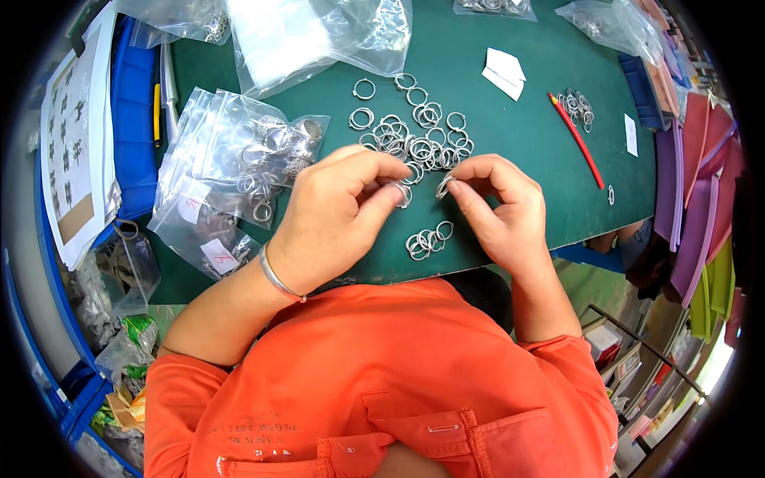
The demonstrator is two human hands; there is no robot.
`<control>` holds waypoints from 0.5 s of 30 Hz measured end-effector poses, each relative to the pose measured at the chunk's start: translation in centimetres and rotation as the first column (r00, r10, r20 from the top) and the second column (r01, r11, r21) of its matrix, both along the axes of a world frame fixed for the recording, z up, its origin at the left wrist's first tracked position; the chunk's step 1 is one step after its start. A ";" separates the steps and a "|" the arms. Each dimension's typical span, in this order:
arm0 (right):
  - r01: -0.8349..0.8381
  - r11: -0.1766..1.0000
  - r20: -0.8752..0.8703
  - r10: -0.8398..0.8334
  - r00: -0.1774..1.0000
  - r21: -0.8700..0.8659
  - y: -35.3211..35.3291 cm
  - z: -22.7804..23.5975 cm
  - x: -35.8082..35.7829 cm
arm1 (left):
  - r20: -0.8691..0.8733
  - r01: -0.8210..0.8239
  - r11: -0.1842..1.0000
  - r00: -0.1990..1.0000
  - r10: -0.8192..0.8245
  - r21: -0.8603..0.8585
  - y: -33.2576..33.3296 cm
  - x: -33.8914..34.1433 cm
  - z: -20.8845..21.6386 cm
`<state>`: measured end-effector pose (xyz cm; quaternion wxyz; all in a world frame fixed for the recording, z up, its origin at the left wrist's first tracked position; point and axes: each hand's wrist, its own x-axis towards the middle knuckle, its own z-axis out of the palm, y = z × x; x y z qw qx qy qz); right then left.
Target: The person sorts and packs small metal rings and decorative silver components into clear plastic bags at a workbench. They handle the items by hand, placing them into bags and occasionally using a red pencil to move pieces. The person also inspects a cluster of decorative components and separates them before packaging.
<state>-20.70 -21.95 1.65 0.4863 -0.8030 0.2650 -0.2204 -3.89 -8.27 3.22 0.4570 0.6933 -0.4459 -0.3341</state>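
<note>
My left hand [335, 211] pinches a silver ring [405, 197] between thumb and forefinger at the near side of the pile. In my right hand [508, 211] another silver ring [442, 188] is held between the thumb and fingertips, a short way apart from the first. Just beyond both hands lies a loose pile of silver rings [430, 149] on the green table [558, 203]. Closer to me, below the gap between my hands, sits a small cluster of rings [418, 245]. My left wrist wears a silver bangle [275, 275].
Clear plastic bags of rings [267, 151] lie left of my hands; more plastic bags [319, 36] are at the far edge. Rightward are a red pencil [575, 137], a bunch of rings [578, 110] and white paper [504, 73]. Blue bins [131, 119] stand at the left.
</note>
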 end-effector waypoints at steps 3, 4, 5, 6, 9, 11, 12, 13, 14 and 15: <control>-0.039 0.987 0.075 0.028 0.997 0.153 0.7 0.0 0.5 | -0.368 0.055 0.993 0.930 -0.014 0.100 -0.3 -0.6 0.0; -0.050 0.979 0.103 0.030 0.994 0.197 0.9 -0.1 0.6 | -0.460 0.050 0.995 0.888 -0.004 0.089 -0.4 -0.7 -0.3; -0.061 0.969 0.131 0.030 0.991 0.240 1.0 -0.1 0.7 | -0.547 0.045 0.996 0.837 0.005 0.078 -0.5 -0.8 -0.5; -0.074 0.972 0.127 0.046 0.991 0.225 0.9 -0.2 0.6 | -0.570 0.053 0.993 0.821 0.019 0.109 -0.7 -0.6 -0.4; -0.066 0.950 0.201 0.004 0.980 0.304 1.3 -0.5 0.8 | -0.761 0.022 0.995 0.646 0.057 0.093 -0.6 -0.2 -0.4; -0.098 0.955 0.208 0.039 0.977 0.281 1.4 -0.5 0.7 | -0.832 0.022 0.996 0.553 0.056 0.081 -0.4 -0.2 -1.1; -0.113 0.956 0.211 0.056 0.976 0.269 1.4 -0.5 0.7 | -0.862 0.022 0.997 0.504 0.054 0.076 -0.4 -0.1 -1.3; -0.120 0.946 0.226 0.052 0.973 0.300 1.4 -0.5 0.6 | -0.871 0.036 0.996 0.489 0.052 0.080 -0.3 0.0 -1.4; -0.127 0.935 0.240 0.047 0.970 0.331 1.5 -0.5 0.6 | -0.879 0.049 0.995 0.474 0.051 0.084 -0.2 0.1 -1.4; -0.135 0.923 0.254 0.042 0.966 0.361 1.6 -0.5 0.5 | -0.887 0.062 0.994 0.459 0.049 0.087 -0.1 0.2 -1.4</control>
